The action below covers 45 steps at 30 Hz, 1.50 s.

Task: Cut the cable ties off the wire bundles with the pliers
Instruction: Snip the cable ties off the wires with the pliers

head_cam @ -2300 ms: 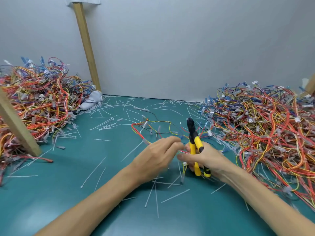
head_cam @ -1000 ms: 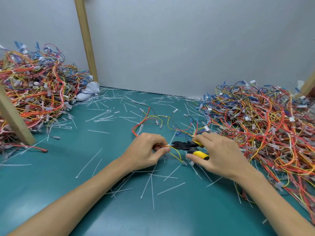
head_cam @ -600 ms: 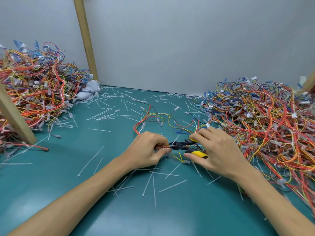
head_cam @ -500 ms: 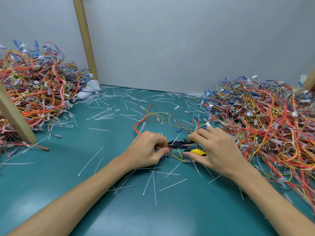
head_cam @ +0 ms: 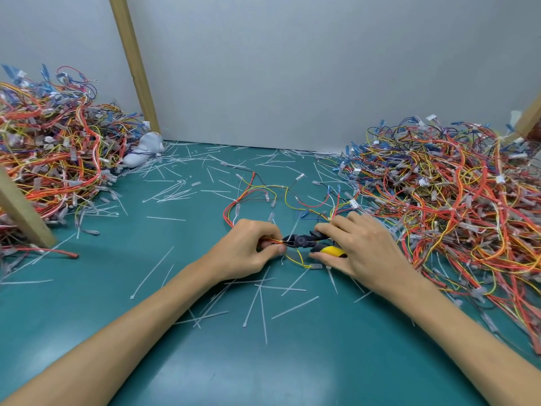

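Teal table mat (head_cam: 87, 332) fills the lower field. On it lie two heaps of red, orange, yellow and blue wiring: the right heap (head_cam: 456, 206) runs out of view at the frame edge, and the left heap (head_cam: 49, 159) is partly hidden behind a slanted wooden post (head_cam: 20, 209). A second post (head_cam: 133, 63) leans against the grey wall (head_cam: 292, 68).

Both my forearms reach in from below. My left hand (head_cam: 248, 253) is closed, thumb and curled fingers pinching the red and yellow strands of one wire bundle (head_cam: 263, 194), which loops away across the mat behind my knuckles. My right hand (head_cam: 360, 247) is wrapped round the pliers (head_cam: 304, 241), fingers over the top and thumb beneath. Only a short length of yellow handle shows; the rest is covered by my palm. The black head points left and meets the strands just beside my left fingertips. Whether the jaws are fully closed, and whether a tie sits between them, I cannot make out.

Cut cable ties (head_cam: 260, 303), pale and thin, lie scattered over the mat. A white bundled object (head_cam: 143, 149) sits by the far post; its nature is unclear. Markings on the small connectors are too small to read.
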Available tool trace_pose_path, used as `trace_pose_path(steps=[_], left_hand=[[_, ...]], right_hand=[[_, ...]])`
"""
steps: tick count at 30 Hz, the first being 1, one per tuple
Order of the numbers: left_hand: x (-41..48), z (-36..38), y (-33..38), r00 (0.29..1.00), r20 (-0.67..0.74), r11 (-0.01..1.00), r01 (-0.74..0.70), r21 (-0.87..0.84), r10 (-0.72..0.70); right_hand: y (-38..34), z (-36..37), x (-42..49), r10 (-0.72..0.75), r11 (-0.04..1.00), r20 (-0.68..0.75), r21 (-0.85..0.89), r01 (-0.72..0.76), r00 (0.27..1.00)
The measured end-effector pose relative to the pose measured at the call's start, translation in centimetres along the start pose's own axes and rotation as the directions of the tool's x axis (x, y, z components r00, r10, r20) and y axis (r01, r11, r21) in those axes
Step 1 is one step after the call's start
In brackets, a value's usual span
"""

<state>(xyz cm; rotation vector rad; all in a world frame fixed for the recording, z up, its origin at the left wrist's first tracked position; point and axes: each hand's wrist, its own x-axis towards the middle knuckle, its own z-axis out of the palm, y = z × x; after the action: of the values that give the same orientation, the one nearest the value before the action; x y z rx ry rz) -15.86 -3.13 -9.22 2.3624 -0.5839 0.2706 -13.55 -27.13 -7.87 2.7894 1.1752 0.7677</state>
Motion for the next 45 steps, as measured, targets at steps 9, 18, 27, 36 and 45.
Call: trace_pose_path(steps=[9, 18, 27, 36, 45], left_hand=[[-0.2, 0.3, -0.3, 0.996, -0.077, 0.998, -0.049, 0.029, 0.051], [-0.3, 0.6, 0.2, 0.944, -0.056, 0.907, -0.295, 0.301, 0.325], [-0.3, 1.1, 0.6, 0.994, -0.041, 0.995, -0.099, 0.009, 0.099], [-0.1, 0.9, -0.4, 0.997, 0.046, 0.992, 0.071, -0.106, -0.066], [-0.2, 1.0, -0.4, 0.997, 0.032, 0.996, 0.069, -0.049, -0.067]], right_hand=[[-0.6, -0.6, -0.1, 0.052, 0.995, 0.151, 0.077, -0.064, 0.987], [0.9, -1.3, -0.2, 0.047, 0.966, 0.278, 0.231, -0.114, 0.959], [1.2, -1.4, -0.4, 0.09, 0.954, 0.253, 0.256, -0.156, 0.963], [0.7, -0.1, -0.7, 0.069, 0.989, 0.116, 0.12, -0.083, 0.991], [0.5, 0.5, -0.6, 0.015, 0.999, -0.001, 0.044, -0.015, 1.0]])
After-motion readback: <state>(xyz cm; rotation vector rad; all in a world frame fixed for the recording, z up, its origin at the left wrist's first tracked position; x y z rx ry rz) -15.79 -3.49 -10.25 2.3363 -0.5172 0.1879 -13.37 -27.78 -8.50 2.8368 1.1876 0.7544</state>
